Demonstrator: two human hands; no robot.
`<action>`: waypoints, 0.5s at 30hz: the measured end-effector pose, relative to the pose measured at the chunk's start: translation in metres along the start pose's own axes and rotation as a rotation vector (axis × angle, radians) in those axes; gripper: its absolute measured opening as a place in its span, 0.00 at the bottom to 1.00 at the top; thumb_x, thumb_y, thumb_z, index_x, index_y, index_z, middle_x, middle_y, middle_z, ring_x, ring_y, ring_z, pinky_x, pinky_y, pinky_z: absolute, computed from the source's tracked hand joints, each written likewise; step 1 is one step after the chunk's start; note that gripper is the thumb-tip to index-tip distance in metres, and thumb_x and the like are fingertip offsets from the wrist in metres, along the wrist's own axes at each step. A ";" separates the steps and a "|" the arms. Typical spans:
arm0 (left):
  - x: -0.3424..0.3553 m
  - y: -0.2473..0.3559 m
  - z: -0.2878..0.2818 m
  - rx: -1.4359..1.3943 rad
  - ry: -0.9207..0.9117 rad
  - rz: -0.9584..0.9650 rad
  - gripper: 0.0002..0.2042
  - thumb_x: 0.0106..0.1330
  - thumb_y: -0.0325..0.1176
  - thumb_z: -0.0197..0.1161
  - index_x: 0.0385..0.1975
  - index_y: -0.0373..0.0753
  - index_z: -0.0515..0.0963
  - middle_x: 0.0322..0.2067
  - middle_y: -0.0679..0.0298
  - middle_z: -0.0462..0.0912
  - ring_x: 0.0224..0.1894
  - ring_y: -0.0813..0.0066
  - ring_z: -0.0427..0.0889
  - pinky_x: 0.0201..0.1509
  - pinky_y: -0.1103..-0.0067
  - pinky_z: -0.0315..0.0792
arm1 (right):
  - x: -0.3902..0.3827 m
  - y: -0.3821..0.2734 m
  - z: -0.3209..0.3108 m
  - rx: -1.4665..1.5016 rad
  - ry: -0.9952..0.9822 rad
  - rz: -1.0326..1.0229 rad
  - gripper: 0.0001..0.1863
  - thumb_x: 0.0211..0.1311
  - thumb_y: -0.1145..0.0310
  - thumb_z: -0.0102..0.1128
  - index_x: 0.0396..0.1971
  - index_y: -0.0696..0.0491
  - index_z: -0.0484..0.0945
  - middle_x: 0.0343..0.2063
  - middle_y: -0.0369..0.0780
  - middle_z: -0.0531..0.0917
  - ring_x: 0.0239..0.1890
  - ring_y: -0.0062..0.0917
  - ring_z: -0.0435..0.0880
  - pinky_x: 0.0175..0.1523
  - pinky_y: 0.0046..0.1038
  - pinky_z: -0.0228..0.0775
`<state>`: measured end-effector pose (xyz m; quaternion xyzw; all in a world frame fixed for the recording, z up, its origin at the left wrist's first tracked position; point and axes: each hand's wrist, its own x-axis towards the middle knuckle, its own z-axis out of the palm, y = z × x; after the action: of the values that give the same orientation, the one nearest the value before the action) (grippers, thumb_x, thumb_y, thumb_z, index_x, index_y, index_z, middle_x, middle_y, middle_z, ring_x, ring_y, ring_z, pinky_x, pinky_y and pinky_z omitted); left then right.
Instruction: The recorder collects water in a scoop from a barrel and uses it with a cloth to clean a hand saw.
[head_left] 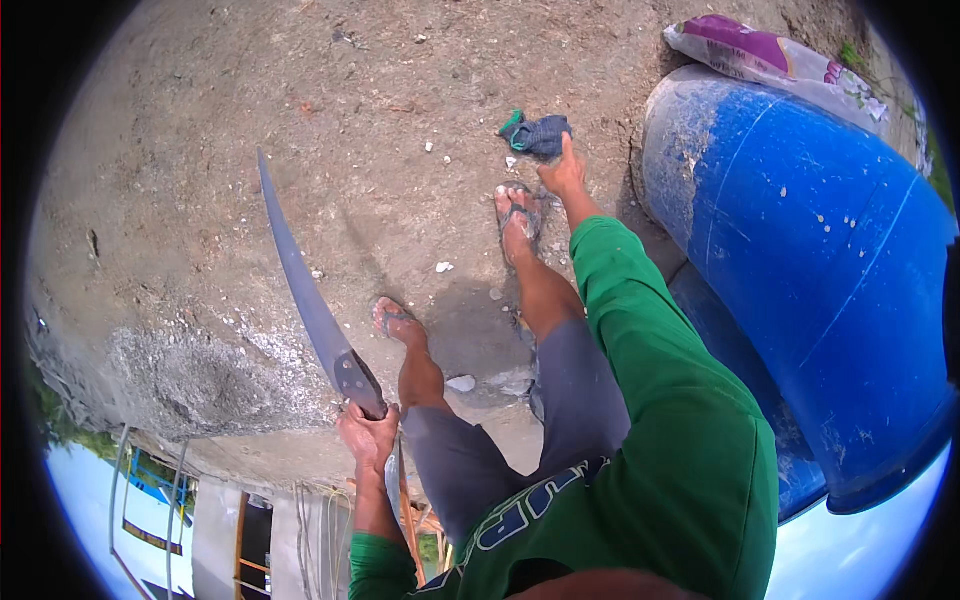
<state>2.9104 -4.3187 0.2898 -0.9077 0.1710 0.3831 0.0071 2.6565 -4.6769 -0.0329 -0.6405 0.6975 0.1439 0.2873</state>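
Note:
My left hand (pixel 368 437) is closed around the grip of a handsaw (pixel 298 275). Its long grey blade points up and away over the ground, and its dark handle end (pixel 358 378) shows just above my fingers. My right arm stretches forward in a green sleeve. At its end, my right hand (pixel 564 177) has a dark grey work glove (pixel 540 136) with a green cuff between its thumb and fingers. The glove is just beyond my right foot (pixel 518 215); whether it touches the ground is hard to see.
A big blue plastic barrel (pixel 800 230) stands close on my right, its near end crusted with dried grey material. A white and purple sack (pixel 765 58) lies beyond it. Small stones dot the dirt ground (pixel 200 180). Metal rails (pixel 178 490) and a building (pixel 220 525) appear at lower left.

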 end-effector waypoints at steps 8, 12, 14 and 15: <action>0.065 0.106 0.039 0.184 0.039 0.349 0.15 0.38 0.38 0.71 0.20 0.38 0.73 0.18 0.58 0.75 0.26 0.57 0.76 0.35 0.66 0.67 | 0.074 0.021 0.007 0.103 0.067 -0.129 0.21 0.46 0.66 0.65 0.44 0.52 0.76 0.41 0.52 0.80 0.47 0.44 0.77 0.52 0.38 0.69; 0.067 0.156 0.000 0.256 0.023 0.363 0.14 0.46 0.44 0.66 0.25 0.41 0.76 0.19 0.60 0.79 0.26 0.62 0.79 0.42 0.72 0.64 | -0.028 -0.011 -0.083 1.110 -0.448 -0.076 0.10 0.53 0.78 0.56 0.37 0.58 0.78 0.33 0.38 0.83 0.34 0.20 0.81 0.42 0.23 0.73; 0.053 0.175 -0.030 0.290 0.046 0.356 0.14 0.45 0.43 0.65 0.25 0.41 0.76 0.20 0.59 0.79 0.26 0.61 0.79 0.42 0.71 0.64 | -0.096 -0.050 -0.155 1.240 -0.622 -0.159 0.10 0.55 0.79 0.54 0.38 0.58 0.77 0.35 0.37 0.82 0.36 0.17 0.80 0.44 0.22 0.72; 0.043 0.191 -0.041 0.314 0.021 0.378 0.13 0.45 0.42 0.65 0.25 0.41 0.75 0.20 0.58 0.80 0.27 0.60 0.79 0.42 0.71 0.63 | -0.127 -0.072 -0.187 1.267 -0.667 -0.209 0.10 0.55 0.79 0.55 0.38 0.57 0.77 0.35 0.37 0.82 0.37 0.18 0.80 0.45 0.23 0.73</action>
<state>2.9063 -4.5178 0.3117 -0.8514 0.3951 0.3367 0.0745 2.6881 -4.6908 0.2020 -0.3363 0.4571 -0.1285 0.8133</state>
